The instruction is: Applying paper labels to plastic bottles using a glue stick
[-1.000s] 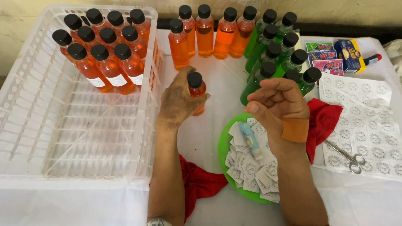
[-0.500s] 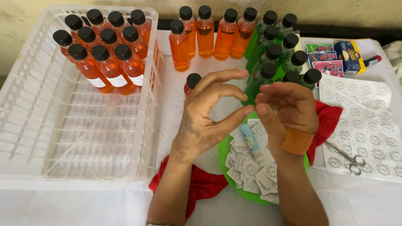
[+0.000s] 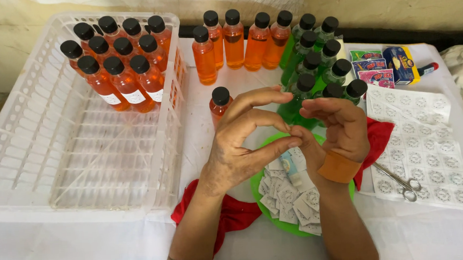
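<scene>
A white-covered table [image 3: 249, 252] carries a white slatted plastic crate [image 3: 56, 157] at its left edge, mostly bare inside. Sheets of round white stickers [image 3: 420, 156] lie right, cut stickers in a green plastic dish [image 3: 288, 225] centre. Above the dish, left hand [image 3: 238, 145] and right hand [image 3: 333, 126] pinch fingertips together; whether the grip holds a sticker, I cannot tell. One orange black-capped bottle [image 3: 220, 101] stands behind.

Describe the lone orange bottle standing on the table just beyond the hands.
The small clear plastic bottle of orange liquid has a black screw cap and stands upright on the white tablecloth, between the white plastic crate and the green bottles. Its lower body is hidden behind the left hand. No label shows, and nothing visibly touches it.
</scene>
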